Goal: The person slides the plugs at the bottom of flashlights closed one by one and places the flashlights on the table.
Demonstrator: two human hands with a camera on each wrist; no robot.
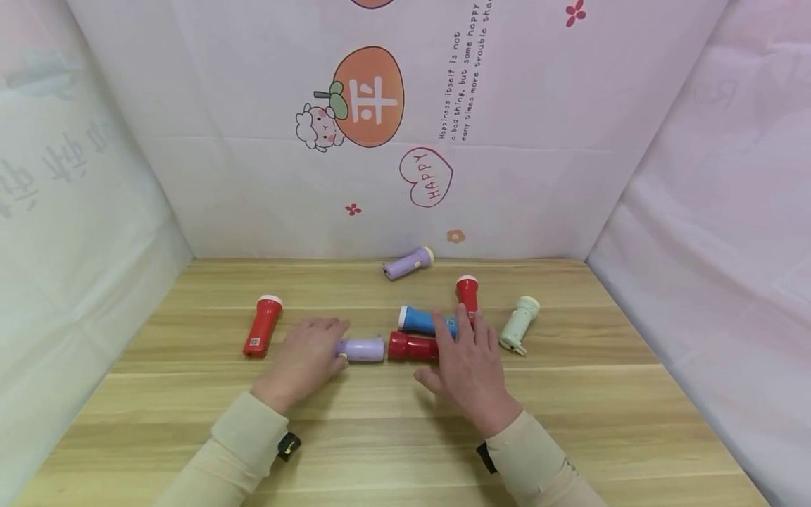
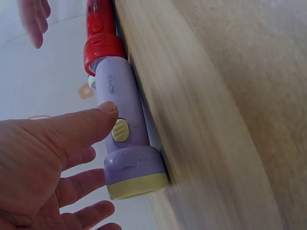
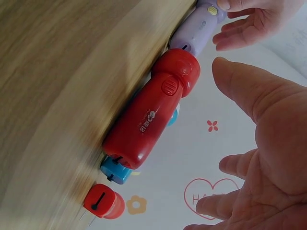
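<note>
A purple flashlight [image 1: 364, 350] with a yellow switch and rim lies across the table. My left hand [image 1: 304, 359] is at its lamp end; in the left wrist view the thumb overlaps the barrel beside the switch and the other fingers spread loosely behind. Whether the thumb touches it is unclear. In line with it, almost end to end, lies a red flashlight [image 3: 144, 120]. Over that one's tail my right hand [image 1: 469, 370] hovers with fingers spread, holding nothing; the right wrist view shows a gap between thumb and flashlight.
Just behind the red flashlight lies a blue flashlight [image 1: 418, 320]. Another red one [image 1: 467, 290] and a mint green one [image 1: 519, 320] are to the right. A third red flashlight [image 1: 262, 326] lies at left, a second purple one [image 1: 407, 265] by the back cloth wall [image 1: 253, 197].
</note>
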